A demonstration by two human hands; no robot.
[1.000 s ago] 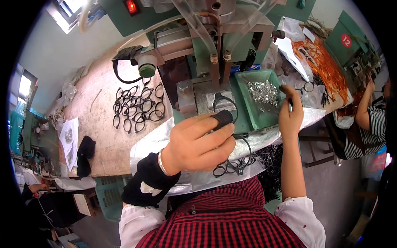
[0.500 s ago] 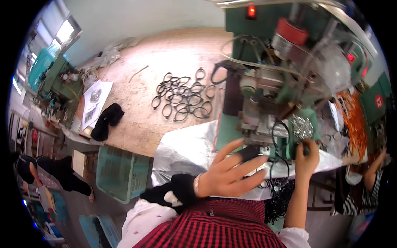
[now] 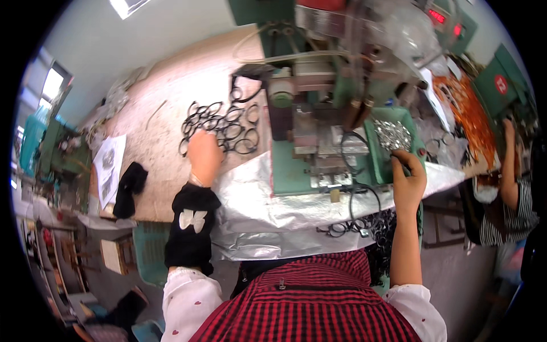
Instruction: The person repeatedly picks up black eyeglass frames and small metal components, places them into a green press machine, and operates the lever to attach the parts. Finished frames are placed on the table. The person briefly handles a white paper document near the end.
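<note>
My left hand (image 3: 205, 155) is over the near edge of a pile of black ring-shaped bands (image 3: 232, 131) on the wooden table. Its fingers are curled down and mostly hidden behind the back of the hand. My right hand (image 3: 409, 176) is at the near rim of a green tray (image 3: 419, 137) that holds small silver metal pieces (image 3: 392, 134). Its thumb and fingers are pinched together, and what they hold is too small to name. Left of the tray stands a green press machine (image 3: 290, 178); black loops (image 3: 364, 200) hang at its front right.
Silver sheeting (image 3: 245, 199) covers the table's near edge. To the left are a black cloth (image 3: 132, 185) and paper sheets (image 3: 108, 165). Orange strips (image 3: 464, 114) lie at the right, where another person's arm (image 3: 509, 159) shows. A teal crate (image 3: 151, 256) stands below the table.
My left hand has gone from the front of the press, fingers spread, leftward to the ring pile. The view has shifted. My right hand stays by the green tray.
</note>
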